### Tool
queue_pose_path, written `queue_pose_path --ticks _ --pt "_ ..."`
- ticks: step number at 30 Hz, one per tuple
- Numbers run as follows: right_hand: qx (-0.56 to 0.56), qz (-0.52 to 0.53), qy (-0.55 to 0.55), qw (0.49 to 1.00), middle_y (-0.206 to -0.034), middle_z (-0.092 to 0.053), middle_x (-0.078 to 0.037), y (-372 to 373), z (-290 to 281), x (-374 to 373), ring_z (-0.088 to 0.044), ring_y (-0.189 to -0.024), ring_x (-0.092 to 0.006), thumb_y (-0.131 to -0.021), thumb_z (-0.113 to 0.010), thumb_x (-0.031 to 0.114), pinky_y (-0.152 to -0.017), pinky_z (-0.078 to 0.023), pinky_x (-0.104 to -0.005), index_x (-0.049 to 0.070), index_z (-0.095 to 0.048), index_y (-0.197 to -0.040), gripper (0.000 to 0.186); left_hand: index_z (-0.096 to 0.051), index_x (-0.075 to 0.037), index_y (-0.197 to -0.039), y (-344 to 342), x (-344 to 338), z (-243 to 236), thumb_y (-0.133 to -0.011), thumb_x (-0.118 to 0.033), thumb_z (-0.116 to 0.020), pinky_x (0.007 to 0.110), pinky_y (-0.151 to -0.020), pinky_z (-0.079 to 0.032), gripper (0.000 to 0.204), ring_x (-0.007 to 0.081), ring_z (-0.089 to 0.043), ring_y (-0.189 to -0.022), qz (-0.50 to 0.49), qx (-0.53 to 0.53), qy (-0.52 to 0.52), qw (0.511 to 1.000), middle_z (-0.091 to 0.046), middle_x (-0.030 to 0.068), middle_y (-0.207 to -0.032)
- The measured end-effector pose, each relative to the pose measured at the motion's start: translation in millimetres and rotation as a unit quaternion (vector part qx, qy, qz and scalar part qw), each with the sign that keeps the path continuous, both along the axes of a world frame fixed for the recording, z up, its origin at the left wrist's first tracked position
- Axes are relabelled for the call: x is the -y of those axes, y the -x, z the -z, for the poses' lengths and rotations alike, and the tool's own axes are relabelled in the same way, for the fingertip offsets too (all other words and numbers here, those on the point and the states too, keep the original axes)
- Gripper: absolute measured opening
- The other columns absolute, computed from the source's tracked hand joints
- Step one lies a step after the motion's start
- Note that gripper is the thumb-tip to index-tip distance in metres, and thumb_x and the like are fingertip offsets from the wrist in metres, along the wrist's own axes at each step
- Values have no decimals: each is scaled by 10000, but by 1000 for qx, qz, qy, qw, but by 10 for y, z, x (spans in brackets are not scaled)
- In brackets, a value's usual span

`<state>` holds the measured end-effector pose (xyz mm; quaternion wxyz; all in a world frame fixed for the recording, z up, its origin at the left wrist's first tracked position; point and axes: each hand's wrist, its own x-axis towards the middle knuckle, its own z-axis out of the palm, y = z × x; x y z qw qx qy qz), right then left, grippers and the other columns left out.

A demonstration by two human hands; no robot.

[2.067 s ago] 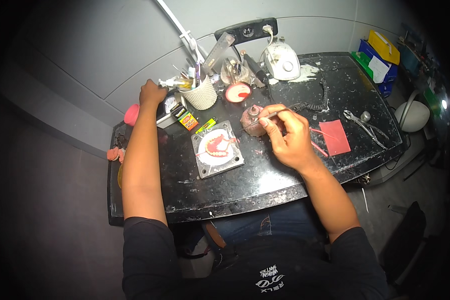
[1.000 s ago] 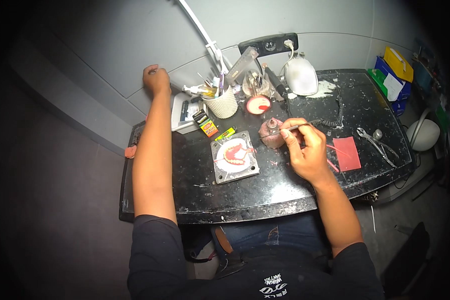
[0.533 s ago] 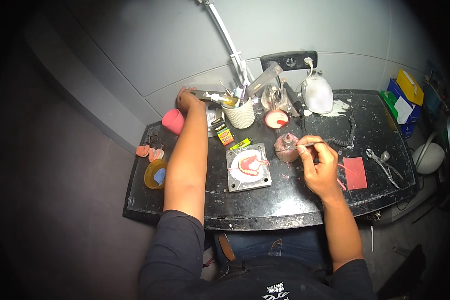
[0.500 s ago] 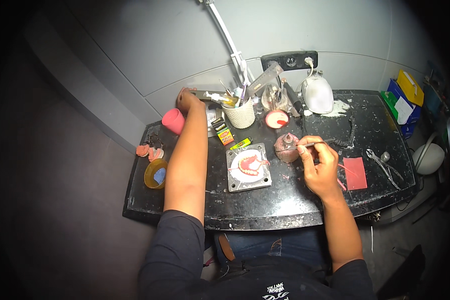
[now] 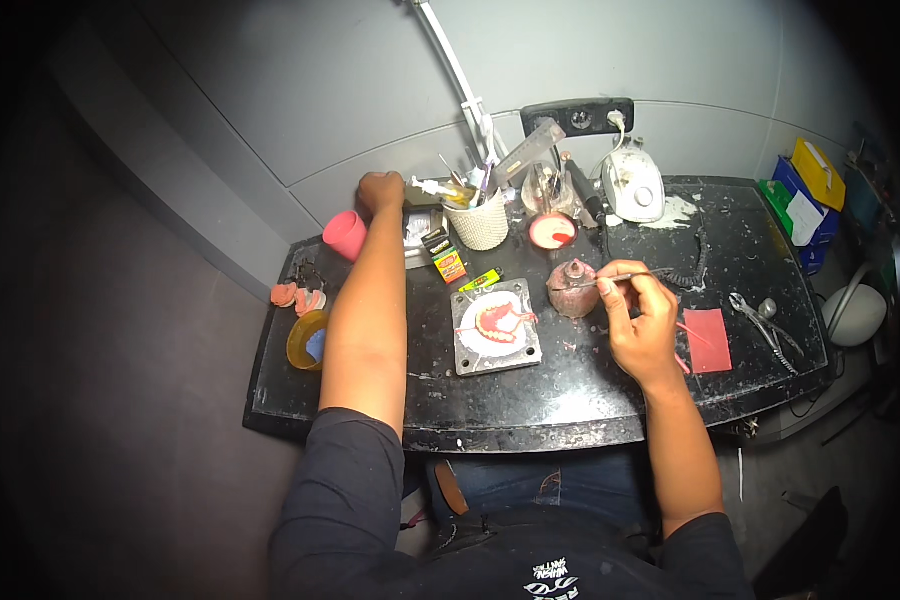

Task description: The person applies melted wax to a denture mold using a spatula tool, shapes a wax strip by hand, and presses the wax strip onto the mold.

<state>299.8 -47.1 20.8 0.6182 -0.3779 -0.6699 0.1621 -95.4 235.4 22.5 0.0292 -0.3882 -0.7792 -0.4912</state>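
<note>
My left hand (image 5: 380, 193) is reached out to the back left, by a white tray (image 5: 417, 258) and a woven cup of tools (image 5: 480, 225); its fingers are curled, their contents hidden. My right hand (image 5: 637, 315) pinches a thin dark metal instrument (image 5: 620, 278), its tip at a pink-stained metal burner (image 5: 570, 297). Left of the burner, a denture model with pink wax and teeth (image 5: 497, 322) sits on a square metal plate (image 5: 467, 362). Small coloured boxes (image 5: 448, 263) stand behind it. A pink wax sheet (image 5: 707, 340) and pink sticks lie right of my right hand.
Black worktable (image 5: 570, 425): pink cup (image 5: 344, 233), amber bowl (image 5: 300, 340) and pink casts (image 5: 283, 295) at left; round red-white pot (image 5: 553, 232), white machine (image 5: 633, 183), power strip (image 5: 577, 116) and lamp arm (image 5: 450, 70) behind; pliers (image 5: 775, 335) and stacked boxes (image 5: 810, 185) at right.
My head view has shifted. My left hand rose toward the wall, then came down to the back left, fingers now more curled. My right hand still holds the instrument at the burner.
</note>
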Motion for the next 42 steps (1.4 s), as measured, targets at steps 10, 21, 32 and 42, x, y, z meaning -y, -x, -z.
queue_pose_path --ticks 10,21,32,42 --pt "-75 46 56 995 -969 -753 -28 -54 53 -107 -551 -669 -13 -943 -739 30 -567 -434 -184 -46 -749 -966 79 -706 17 -836 -327 656 -374 -813 44 -588 318 -693 -523 123 194 -666 -718 158 114 -338 921 -706 102 -789" --pt "-119 18 89 989 -739 -554 112 -193 -37 -450 -393 -616 32 -973 -724 28 -524 -280 -172 -3 -739 -1050 84 -628 6 -798 -563 1797 341 -823 100 -599 306 -732 -506 102 191 -646 -774 317 -49 -366 874 -676 96 -817" --pt "-138 22 74 987 -917 -727 -25 -100 -18 -412 -581 -660 -35 -972 -738 64 -547 -451 -186 -10 -737 -1082 133 -658 25 -881 -565 1961 616 -903 82 -591 212 -589 -442 90 40 -575 -633 378 79 -154 909 -662 23 -794" --pt "-194 -11 154 969 -878 -718 -81 -232 113 -319 -608 -649 -92 -995 -683 54 -501 -427 -215 -25 -696 -1108 138 -643 35 -832 -644 2237 548 -988 -62 -637 211 -562 -374 184 -4 -483 -645 433 218 103 869 -558 -45 -679"
